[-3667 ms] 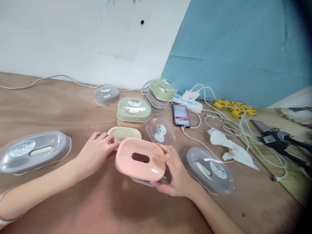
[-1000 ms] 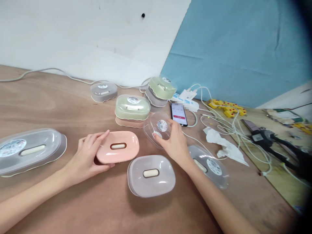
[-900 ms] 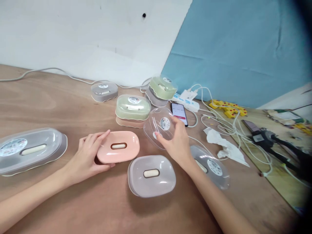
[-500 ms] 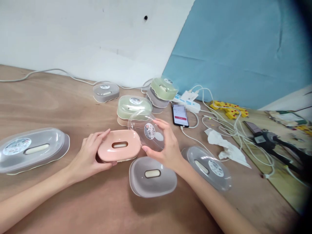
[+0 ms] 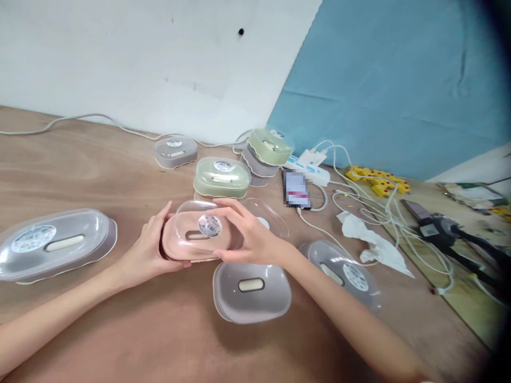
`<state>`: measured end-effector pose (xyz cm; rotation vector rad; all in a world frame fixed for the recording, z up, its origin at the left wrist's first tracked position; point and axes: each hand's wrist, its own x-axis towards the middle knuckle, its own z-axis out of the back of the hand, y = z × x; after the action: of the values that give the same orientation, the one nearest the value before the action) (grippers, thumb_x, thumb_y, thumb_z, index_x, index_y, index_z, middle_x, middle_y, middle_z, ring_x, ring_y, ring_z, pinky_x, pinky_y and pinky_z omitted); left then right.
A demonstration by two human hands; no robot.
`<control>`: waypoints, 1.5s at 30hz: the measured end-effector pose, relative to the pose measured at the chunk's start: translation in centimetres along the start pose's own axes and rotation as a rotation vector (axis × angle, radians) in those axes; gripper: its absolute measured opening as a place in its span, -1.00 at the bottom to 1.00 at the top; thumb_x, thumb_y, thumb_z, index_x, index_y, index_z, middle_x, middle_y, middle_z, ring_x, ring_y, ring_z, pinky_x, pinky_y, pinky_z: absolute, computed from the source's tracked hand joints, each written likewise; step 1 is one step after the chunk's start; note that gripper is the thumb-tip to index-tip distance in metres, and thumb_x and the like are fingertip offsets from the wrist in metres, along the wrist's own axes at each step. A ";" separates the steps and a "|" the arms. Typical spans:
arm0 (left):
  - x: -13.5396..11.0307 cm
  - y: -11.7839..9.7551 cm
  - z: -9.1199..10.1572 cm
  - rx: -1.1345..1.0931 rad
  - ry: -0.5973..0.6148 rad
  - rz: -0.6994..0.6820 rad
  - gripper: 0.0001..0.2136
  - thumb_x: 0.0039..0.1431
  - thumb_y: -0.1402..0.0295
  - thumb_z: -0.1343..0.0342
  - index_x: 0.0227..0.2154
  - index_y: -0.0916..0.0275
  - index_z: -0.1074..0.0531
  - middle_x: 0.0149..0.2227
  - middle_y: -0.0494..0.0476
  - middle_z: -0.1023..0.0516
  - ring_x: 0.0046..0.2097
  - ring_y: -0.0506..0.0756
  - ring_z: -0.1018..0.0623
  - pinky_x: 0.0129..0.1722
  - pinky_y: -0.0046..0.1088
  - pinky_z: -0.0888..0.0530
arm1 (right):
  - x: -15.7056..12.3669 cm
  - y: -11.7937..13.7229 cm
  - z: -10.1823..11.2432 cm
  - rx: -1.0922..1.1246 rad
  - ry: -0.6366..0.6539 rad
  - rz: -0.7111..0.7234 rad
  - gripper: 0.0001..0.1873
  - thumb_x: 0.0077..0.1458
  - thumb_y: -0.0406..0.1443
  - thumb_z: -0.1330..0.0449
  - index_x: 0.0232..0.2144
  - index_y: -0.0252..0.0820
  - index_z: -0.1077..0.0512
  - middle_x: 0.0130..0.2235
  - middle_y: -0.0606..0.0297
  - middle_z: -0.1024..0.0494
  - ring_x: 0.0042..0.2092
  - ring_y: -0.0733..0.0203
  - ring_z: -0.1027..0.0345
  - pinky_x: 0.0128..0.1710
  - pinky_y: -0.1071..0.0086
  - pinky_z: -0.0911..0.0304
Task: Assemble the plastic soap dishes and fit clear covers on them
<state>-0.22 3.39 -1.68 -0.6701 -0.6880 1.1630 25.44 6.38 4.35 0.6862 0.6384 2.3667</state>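
My left hand (image 5: 149, 250) is wrapped round the left end of a pink oval soap box (image 5: 179, 244) with a slot in its top. In my right hand (image 5: 245, 234) is a clear plastic lid (image 5: 191, 207) with a round printed sticker, pinched at its right side. That lid lies over the top of the pink box, shifted a little toward the back; whether it is seated I cannot tell. Just in front of my right hand stands a grey soap box (image 5: 251, 300). Behind the hand another clear lid (image 5: 277, 218) rests on the table.
Green lidded boxes (image 5: 221, 183) and a grey one (image 5: 175, 153) stand at the back. Grey boxes also lie at far left (image 5: 66, 260) and right (image 5: 339, 271). A phone (image 5: 296, 191), power strip (image 5: 315, 171), cables and crumpled tissue (image 5: 369, 239) are on the right.
My right hand has brought the clear lid leftward and down, from beside the pink box to over it. My left hand still grips the box in nearly the same spot.
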 end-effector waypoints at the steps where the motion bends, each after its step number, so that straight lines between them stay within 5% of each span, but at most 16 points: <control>1: 0.0 0.2 0.0 -0.009 0.006 -0.011 0.03 -0.10 0.13 -0.29 0.34 0.03 0.25 0.21 0.26 -0.22 0.20 0.46 -0.26 0.15 0.14 -0.22 | 0.3 -0.1 0.0 -0.012 0.034 0.022 -0.35 -0.03 -0.24 -0.32 0.12 -0.14 -0.23 0.22 -0.01 -0.20 0.30 -0.01 -0.04 0.22 0.06 -0.13; 7: 0.0 0.4 0.2 0.068 0.035 -0.011 0.02 -0.11 0.07 -0.32 0.34 0.03 0.18 0.22 0.28 -0.20 0.22 0.45 -0.23 0.14 0.18 -0.21 | 1.0 0.0 -0.6 -0.084 0.161 0.036 -0.37 0.01 -0.26 -0.28 0.14 -0.14 -0.25 0.31 0.02 -0.11 0.34 -0.05 0.08 0.25 -0.02 -0.04; 17: 0.0 -0.8 0.4 0.091 0.038 0.011 -0.03 -0.14 0.06 -0.34 0.29 0.11 0.07 0.21 0.30 -0.22 0.20 0.42 -0.24 0.14 0.10 -0.22 | 0.6 0.7 -1.0 -0.078 0.198 0.028 -0.44 0.08 -0.30 -0.23 0.14 -0.13 -0.24 0.30 0.00 -0.12 0.37 -0.01 0.16 0.23 0.01 -0.09; 31: 0.3 0.1 0.6 0.070 0.094 0.041 -0.01 -0.16 0.03 -0.33 0.29 0.17 0.07 0.22 0.35 -0.23 0.22 0.43 -0.24 0.13 0.06 -0.27 | 0.8 -0.6 -1.3 0.034 0.328 -0.143 -0.23 -0.02 -0.23 -0.33 0.21 0.05 -0.12 0.34 0.09 0.09 0.36 -0.08 0.13 0.22 0.01 -0.11; 38: 0.2 -0.2 0.6 0.117 0.065 -0.152 -0.13 0.00 0.08 -0.25 0.31 0.01 0.09 0.23 0.27 -0.23 0.20 0.38 -0.29 0.15 0.08 -0.21 | 1.1 -0.3 -1.3 -0.049 0.336 -0.150 -0.21 -0.02 -0.07 -0.33 0.21 0.06 -0.13 0.35 0.05 0.08 0.35 -0.18 0.10 0.22 -0.12 -0.07; 42: 0.1 -0.5 1.0 0.293 0.032 -0.250 -0.35 0.14 0.08 -0.15 0.27 -0.06 -0.05 0.34 0.23 -0.07 0.27 0.42 -0.18 0.15 0.12 -0.17 | 0.5 0.1 -0.3 -0.107 0.242 -0.111 -0.25 0.10 0.02 -0.22 0.26 0.07 -0.07 0.38 0.10 0.12 0.39 -0.10 0.24 0.26 -0.09 -0.02; 45: 0.2 -0.6 1.6 0.439 -0.024 -0.309 -0.43 0.26 0.16 -0.05 0.29 -0.05 -0.03 0.34 0.23 -0.12 0.29 0.41 -0.18 0.14 0.13 -0.15 | -0.7 0.6 1.4 -0.218 0.054 -0.184 -0.41 0.22 -0.08 -0.13 0.23 0.01 -0.11 0.32 0.09 -0.08 0.35 -0.05 0.07 0.24 -0.07 -0.09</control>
<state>-1.07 3.66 -0.21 -0.1712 -0.5096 0.9898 26.53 5.85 5.55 0.4503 0.4366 2.2470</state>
